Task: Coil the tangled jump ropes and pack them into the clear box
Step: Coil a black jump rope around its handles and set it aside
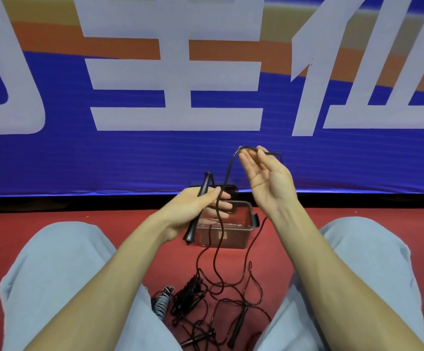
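My left hand (195,211) grips the black handles (190,230) of a jump rope above the clear box (227,233). That rope's thin black cord (227,171) rises from the left hand and arches over the raised fingertips of my right hand (266,176), which is palm-up with the cord pinched at the top. More cord hangs down past the box to a tangle of black ropes (216,297) and loose handles on the red floor between my legs. A grey-blue coiled rope (162,300) lies at the tangle's left.
I sit on a red floor (79,219) with my legs in light grey trousers (53,269) spread on either side of the ropes. A blue banner wall (130,158) with large white characters stands just behind the box. A dark lid (228,191) rests behind the box.
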